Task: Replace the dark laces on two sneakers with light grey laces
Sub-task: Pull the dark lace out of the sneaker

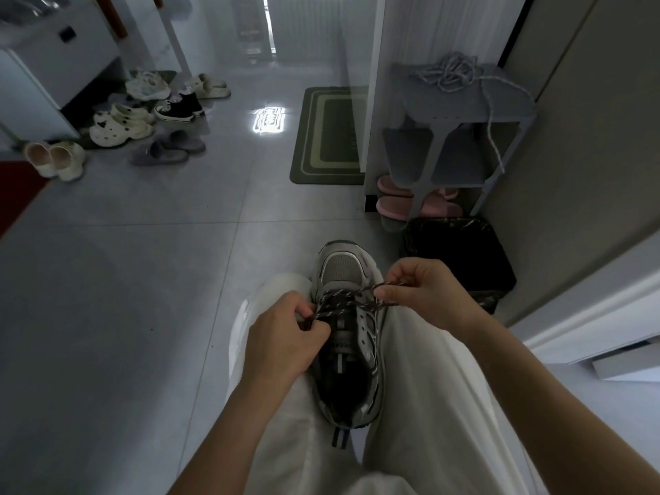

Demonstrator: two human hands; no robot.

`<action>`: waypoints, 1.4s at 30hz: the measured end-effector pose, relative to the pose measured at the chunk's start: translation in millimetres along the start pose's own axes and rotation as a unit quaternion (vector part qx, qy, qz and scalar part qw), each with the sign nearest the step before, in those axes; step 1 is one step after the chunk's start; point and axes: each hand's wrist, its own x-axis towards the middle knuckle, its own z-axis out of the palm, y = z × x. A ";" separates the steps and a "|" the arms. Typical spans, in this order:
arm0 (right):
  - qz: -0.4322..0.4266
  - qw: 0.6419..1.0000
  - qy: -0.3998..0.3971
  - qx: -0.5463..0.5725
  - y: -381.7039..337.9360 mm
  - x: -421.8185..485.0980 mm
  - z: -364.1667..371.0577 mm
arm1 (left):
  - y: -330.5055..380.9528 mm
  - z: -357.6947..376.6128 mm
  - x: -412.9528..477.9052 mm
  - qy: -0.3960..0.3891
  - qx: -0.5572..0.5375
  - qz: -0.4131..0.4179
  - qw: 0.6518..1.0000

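Note:
A grey and silver sneaker [344,269] lies between my knees, toe pointing away from me. A dark speckled lace [337,301] still crosses its lower eyelets near the toe. My left hand [282,337] pinches the lace at the sneaker's left side. My right hand [425,291] pinches the other stretch of the dark lace and holds it out to the right of the shoe. A tangle of light grey laces [451,75] lies on top of the grey shoe rack, with one strand hanging down its right side.
The grey shoe rack [460,108] stands at the right with pink slippers [396,203] under it. A black bin [460,255] sits just right of the sneaker. A green mat [328,137] lies ahead. Several shoes and slippers [143,119] are scattered at the far left.

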 end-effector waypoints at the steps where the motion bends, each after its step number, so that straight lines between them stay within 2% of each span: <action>1: -0.002 0.999 0.003 -0.042 -0.3 -0.1 -3.0 | 0.7 -0.3 -0.4 -0.003 -0.004 0.013 1.000; 2: -0.001 0.998 -0.001 -0.069 -0.8 -1.5 -4.5 | 3.4 0.0 -0.8 -0.002 -0.015 0.037 0.999; 4: -0.011 0.996 -0.016 -0.083 -2.6 -5.4 -1.3 | 13.1 2.5 2.0 0.015 -0.033 0.137 0.990; 6: -0.029 0.999 -0.019 -0.026 -4.6 -8.9 4.3 | 25.3 8.9 10.3 0.007 0.007 0.240 0.971; 7: -0.029 0.999 -0.017 0.028 -4.1 -9.6 6.4 | 31.9 11.8 13.8 0.007 0.036 0.263 0.964; 9: -0.019 0.996 -0.002 0.088 -0.1 -9.4 9.9 | 39.5 16.0 20.0 0.030 0.027 0.251 0.967; 13: -0.007 0.996 0.072 -0.044 19.6 -8.4 22.8 | 36.9 15.3 31.0 0.050 -0.131 0.138 0.980; 15: -0.012 0.998 0.060 -0.018 18.9 -10.2 28.9 | 32.4 13.1 34.1 0.043 -0.161 0.110 0.980; 18: -0.017 0.998 0.060 -0.001 17.5 -7.8 32.9 | 29.3 12.3 31.0 0.059 -0.160 0.112 0.979; 21: -0.026 0.991 0.130 0.028 9.9 -1.9 27.5 | 27.6 11.3 22.9 0.109 -0.121 0.185 0.969; 24: -0.054 0.975 0.178 0.119 -13.4 1.4 14.3 | 26.6 20.3 20.8 0.052 -0.074 0.231 0.969; 27: -0.091 0.975 0.159 0.128 -33.9 -2.2 11.6 | 35.9 27.9 25.9 0.027 -0.038 0.219 0.975; 30: -0.055 0.977 0.149 0.145 -28.5 -6.9 16.6 | 47.2 25.8 33.6 0.021 -0.007 0.210 0.977; 32: -0.018 0.985 0.134 0.110 -14.2 -10.1 21.3 | 51.7 17.3 38.9 0.039 -0.080 0.182 0.979; 34: -0.004 0.995 0.098 0.013 -1.4 -14.1 30.7 | 58.3 8.8 41.3 0.052 -0.161 0.156 0.973; 37: -0.031 0.993 0.107 -0.043 3.9 -11.8 40.8 | 65.9 6.3 43.0 0.022 -0.202 0.157 0.967; 39: -0.043 0.989 0.140 0.017 -3.3 -5.3 33.9 | 63.6 8.4 43.0 -0.032 -0.188 0.158 0.969; 42: -0.054 0.970 0.189 0.141 -24.7 3.8 14.7 | 51.6 14.4 39.7 -0.095 -0.046 0.178 0.978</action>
